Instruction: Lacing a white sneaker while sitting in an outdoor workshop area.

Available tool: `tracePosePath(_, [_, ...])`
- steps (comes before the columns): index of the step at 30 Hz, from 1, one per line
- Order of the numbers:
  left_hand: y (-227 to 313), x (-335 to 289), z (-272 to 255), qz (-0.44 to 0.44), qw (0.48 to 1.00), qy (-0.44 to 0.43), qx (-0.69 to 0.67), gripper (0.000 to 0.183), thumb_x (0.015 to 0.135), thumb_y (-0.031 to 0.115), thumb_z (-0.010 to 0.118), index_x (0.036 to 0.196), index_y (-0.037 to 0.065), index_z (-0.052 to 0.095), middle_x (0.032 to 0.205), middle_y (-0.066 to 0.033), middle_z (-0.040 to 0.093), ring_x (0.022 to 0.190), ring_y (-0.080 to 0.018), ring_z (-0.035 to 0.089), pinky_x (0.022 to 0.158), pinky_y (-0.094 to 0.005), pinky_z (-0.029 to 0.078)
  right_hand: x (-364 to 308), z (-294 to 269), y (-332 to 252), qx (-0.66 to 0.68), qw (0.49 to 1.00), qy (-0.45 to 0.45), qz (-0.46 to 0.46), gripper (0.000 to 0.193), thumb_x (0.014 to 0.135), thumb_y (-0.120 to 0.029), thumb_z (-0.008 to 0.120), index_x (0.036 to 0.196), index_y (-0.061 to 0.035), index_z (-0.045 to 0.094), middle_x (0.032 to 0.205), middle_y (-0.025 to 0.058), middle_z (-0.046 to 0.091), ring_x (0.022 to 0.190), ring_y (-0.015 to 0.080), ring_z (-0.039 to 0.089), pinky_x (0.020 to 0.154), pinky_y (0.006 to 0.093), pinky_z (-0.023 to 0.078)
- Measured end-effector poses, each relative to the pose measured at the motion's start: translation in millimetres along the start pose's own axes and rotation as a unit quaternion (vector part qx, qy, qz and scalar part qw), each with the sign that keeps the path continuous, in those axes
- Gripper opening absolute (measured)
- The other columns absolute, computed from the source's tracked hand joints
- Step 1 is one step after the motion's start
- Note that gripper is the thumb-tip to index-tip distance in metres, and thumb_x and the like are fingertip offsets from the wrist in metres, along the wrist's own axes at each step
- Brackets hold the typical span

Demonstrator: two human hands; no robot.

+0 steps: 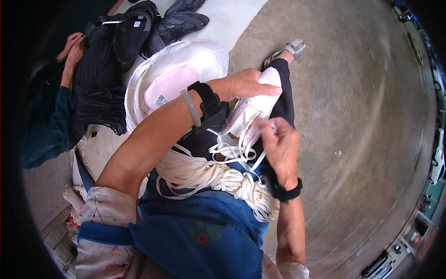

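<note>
A white and pale pink sneaker (pixel 251 111) is held above my lap, its toe pointing away from me. My left hand (pixel 241 85) is closed around its toe end, thumb on top. Beside the lacing, my right hand (pixel 281 143) has its fingers curled in a pinch, with a bit of white shoelace showing between them. Loose white laces (pixel 234 149) hang in loops from the shoe. Across my lap lies a thick bundle of cream-white laces (pixel 218 179), over a blue apron (pixel 200 232).
Left of the shoe stands a white-lined tub (pixel 211 53) with a pink shoe part (pixel 174 83) inside. Beyond are several black shoes (pixel 134 37) and a heap of black laces (pixel 95 88). Another person's hands (pixel 74 49) are at far left. Concrete floor (pixel 348 116) stretches right.
</note>
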State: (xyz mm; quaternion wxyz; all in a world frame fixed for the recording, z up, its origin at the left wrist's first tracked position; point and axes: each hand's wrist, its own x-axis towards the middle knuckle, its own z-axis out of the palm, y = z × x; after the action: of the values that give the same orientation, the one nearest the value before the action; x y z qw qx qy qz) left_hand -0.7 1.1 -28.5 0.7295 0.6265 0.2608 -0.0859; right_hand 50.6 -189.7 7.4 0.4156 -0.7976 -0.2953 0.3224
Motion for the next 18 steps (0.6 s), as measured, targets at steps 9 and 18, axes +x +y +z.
tracePosePath(9, [8,-2,4,-0.036,0.999,0.038,0.001,0.059,0.082,0.04,0.073,0.112,-0.01,0.06,0.101,-0.0184,0.066,0.087,-0.0226,0.065,0.076,-0.0324,0.052,-18,31,-12,-0.23,0.964,0.044,-0.125,0.027,0.082,-0.025,0.068,0.073,-0.0016,0.057,0.065,0.0182,0.061,0.061,0.0364,0.063,0.054,0.0441,0.05])
tracePosePath(18, [4,6,11,-0.024,0.977,0.074,0.2,0.045,0.086,0.036,0.069,0.106,-0.003,0.064,0.093,-0.0129,0.067,0.083,-0.0167,0.063,0.074,-0.0307,0.051,-12,42,-24,-0.006,0.988,-0.102,-0.119,0.008,0.078,-0.003,0.056,0.074,0.0033,0.057,0.069,0.0281,0.056,0.066,0.0453,0.059,0.061,0.0468,0.048])
